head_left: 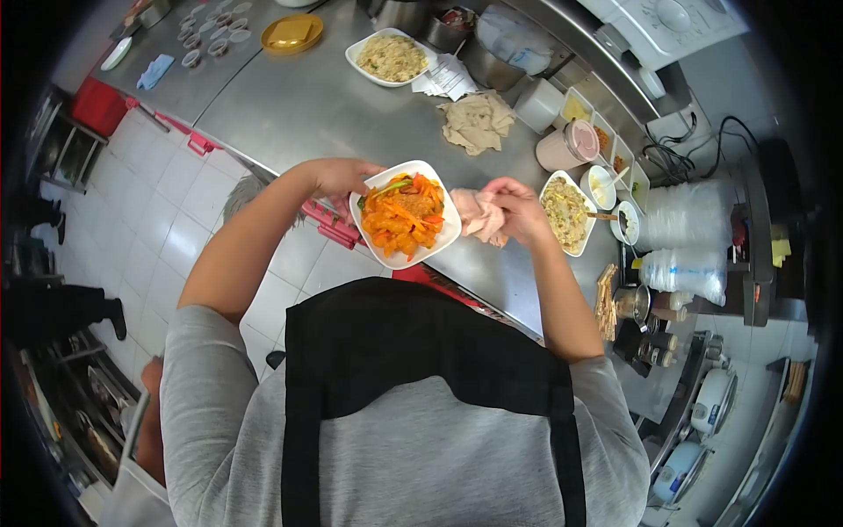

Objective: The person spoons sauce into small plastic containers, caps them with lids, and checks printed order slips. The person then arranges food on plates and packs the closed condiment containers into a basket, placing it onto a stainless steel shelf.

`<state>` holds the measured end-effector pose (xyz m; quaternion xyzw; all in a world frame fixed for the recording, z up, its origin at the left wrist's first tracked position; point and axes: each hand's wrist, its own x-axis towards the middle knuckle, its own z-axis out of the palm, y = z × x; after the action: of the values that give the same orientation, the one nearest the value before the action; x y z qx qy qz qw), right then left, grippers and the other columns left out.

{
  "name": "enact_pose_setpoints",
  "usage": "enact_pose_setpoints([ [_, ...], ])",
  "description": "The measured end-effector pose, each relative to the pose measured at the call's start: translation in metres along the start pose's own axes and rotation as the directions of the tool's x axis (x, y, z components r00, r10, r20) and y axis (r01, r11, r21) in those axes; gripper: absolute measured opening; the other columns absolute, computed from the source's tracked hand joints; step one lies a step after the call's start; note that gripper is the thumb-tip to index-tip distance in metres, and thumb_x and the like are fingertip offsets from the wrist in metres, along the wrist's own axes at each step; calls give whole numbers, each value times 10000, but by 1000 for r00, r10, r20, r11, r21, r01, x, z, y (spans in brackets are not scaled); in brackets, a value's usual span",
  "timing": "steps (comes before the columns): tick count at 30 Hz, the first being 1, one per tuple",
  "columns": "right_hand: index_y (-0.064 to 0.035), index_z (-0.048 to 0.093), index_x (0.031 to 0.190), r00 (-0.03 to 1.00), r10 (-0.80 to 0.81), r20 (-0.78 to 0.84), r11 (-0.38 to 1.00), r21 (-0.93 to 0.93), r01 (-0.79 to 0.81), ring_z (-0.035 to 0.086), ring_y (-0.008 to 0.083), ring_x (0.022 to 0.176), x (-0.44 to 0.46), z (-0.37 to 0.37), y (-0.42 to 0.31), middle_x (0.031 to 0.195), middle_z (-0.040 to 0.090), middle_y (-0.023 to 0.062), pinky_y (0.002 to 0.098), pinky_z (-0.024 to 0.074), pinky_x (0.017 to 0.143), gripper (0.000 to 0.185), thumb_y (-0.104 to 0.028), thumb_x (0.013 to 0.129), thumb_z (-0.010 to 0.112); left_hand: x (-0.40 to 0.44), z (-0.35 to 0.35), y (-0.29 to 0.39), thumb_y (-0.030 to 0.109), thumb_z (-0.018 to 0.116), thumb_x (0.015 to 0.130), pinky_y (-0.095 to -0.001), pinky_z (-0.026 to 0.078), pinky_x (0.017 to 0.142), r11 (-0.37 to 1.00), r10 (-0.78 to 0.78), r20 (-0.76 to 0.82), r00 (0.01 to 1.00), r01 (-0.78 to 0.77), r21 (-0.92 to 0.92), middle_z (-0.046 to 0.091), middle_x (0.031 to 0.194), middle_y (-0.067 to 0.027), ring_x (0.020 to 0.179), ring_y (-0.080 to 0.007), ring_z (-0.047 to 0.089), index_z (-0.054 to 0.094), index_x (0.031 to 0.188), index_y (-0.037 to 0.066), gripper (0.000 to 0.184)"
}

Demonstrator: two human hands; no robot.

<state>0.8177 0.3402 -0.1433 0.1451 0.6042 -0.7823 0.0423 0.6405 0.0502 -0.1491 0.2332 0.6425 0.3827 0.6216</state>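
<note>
While tilted, the bowl [405, 215] touches the left fingers [362, 180].

One head-worn view, looking steeply down (wearer's chest included) and forward.

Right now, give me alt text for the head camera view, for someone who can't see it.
A person's left hand holds a white bowl of orange, saucy food while the right hand holds a pink cloth beside it. Beyond, a metal counter bears two dishes of rice and a crumpled beige cloth.
</note>
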Motion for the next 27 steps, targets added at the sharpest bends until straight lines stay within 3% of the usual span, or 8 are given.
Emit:
enact_pose_setpoints([
  [6, -40, 651, 911, 932, -299, -204, 900, -384, 205, 547, 67, 710, 0, 17, -1, 809, 635, 24, 204, 449, 629, 157, -3, 816, 531, -17, 15, -11, 47, 450, 884, -286, 569, 544, 969, 66, -66, 996, -80, -236, 613, 1056, -140, 662, -188, 664, 218, 1433, 157, 605],
  [9, -57, 631, 819, 949, -195, -247, 939, -328, 108, 550, 102, 698, -2, 24, 9, 773, 607, 26, 245, 454, 635, 131, 10, 789, 522, -9, 18, -36, 62, 437, 885, -316, 576, 551, 957, 109, -134, 985, -140, -252, 606, 1078, -154, 689, -223, 673, 187, 1431, 159, 608],
  [11, -43, 606, 759, 817, -555, -159, 647, -699, 304, 554, 144, 697, -22, 6, 10, 774, 584, 42, 275, 459, 635, 107, 12, 771, 515, -21, 37, -34, 106, 410, 880, -380, 574, 611, 937, 130, -145, 981, -169, -306, 497, 1245, -178, 886, -353, 650, 175, 1412, 154, 583],
  [15, -38, 582, 814, 489, -868, -83, 197, -962, 187, 568, 225, 731, -90, -16, -1, 790, 555, 94, 333, 468, 651, 116, 7, 740, 504, -21, 65, -61, 159, 395, 903, -304, 528, 481, 874, 118, -299, 947, -242, -421, 627, 846, -161, 575, -219, 627, 266, 1340, 144, 457],
  [18, -67, 511, 1043, 262, -699, -666, 632, -746, -210, 580, 224, 680, -125, -60, 25, 774, 556, 118, 341, 476, 611, 275, -39, 770, 527, -24, 89, -56, 135, 362, 902, -278, 504, 475, 850, 177, -410, 895, -349, -395, 609, 919, -168, 609, -227, 632, 316, 1295, 86, 399],
  [20, -87, 380, 1173, 386, -127, -914, 981, -173, -87, 586, 224, 636, -129, -90, 37, 798, 579, 135, 338, 513, 580, 358, -95, 836, 499, -22, 93, -62, 120, 378, 894, -304, 525, 506, 782, 278, -364, 889, -429, -452, 596, 1013, -165, 729, -278, 661, 308, 1306, 98, 418],
  [23, -90, 361, 1190, 737, 80, -671, 925, 326, 197, 606, 238, 589, -114, -112, 47, 796, 590, 147, 354, 547, 528, 288, -167, 922, 434, -11, 86, -77, 113, 421, 882, -351, 543, 524, 747, 320, -333, 887, -452, -487, 521, 1187, -130, 883, -277, 632, 321, 1321, 144, 451],
  [27, -41, 357, 1179, 715, 26, -699, 922, 293, 254, 611, 245, 575, -94, -123, 57, 756, 582, 149, 377, 557, 529, 266, -106, 923, 385, -26, 100, -69, 77, 365, 876, -317, 534, 398, 776, 213, -465, 859, -438, -454, 612, 921, -223, 528, -285, 632, 309, 1288, 100, 417],
])
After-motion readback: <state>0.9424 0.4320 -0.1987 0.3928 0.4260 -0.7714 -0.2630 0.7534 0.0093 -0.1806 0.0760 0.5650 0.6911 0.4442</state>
